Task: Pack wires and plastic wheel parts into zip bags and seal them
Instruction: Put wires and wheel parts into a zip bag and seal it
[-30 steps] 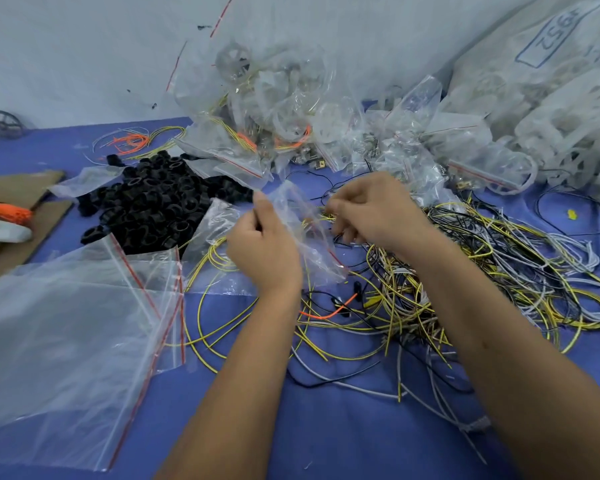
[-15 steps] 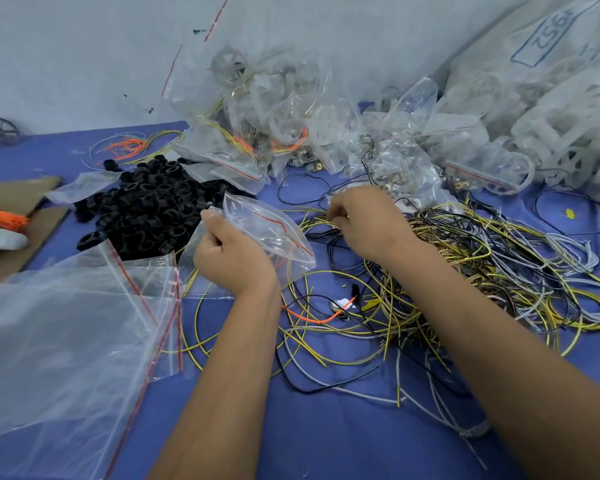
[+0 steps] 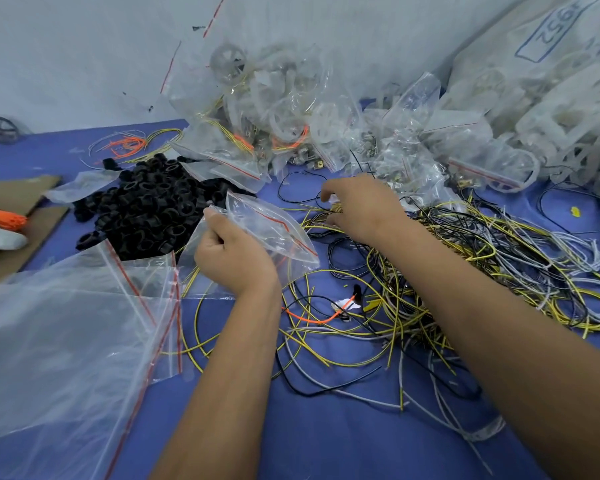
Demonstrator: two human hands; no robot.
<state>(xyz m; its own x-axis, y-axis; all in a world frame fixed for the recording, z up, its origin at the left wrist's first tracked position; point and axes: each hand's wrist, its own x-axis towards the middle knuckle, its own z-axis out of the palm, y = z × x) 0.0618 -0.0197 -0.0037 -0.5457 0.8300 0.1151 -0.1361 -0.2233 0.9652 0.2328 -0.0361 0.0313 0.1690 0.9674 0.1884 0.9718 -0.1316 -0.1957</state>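
While clamped on a clear zip bag (image 3: 271,226), left hand (image 3: 232,258); right hand (image 3: 361,211), fingers pinched among wires (image 3: 465,258).

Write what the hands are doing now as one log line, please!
left hand: holds small zip bag | right hand: reaching into wire pile | bag: looks empty, unsealed
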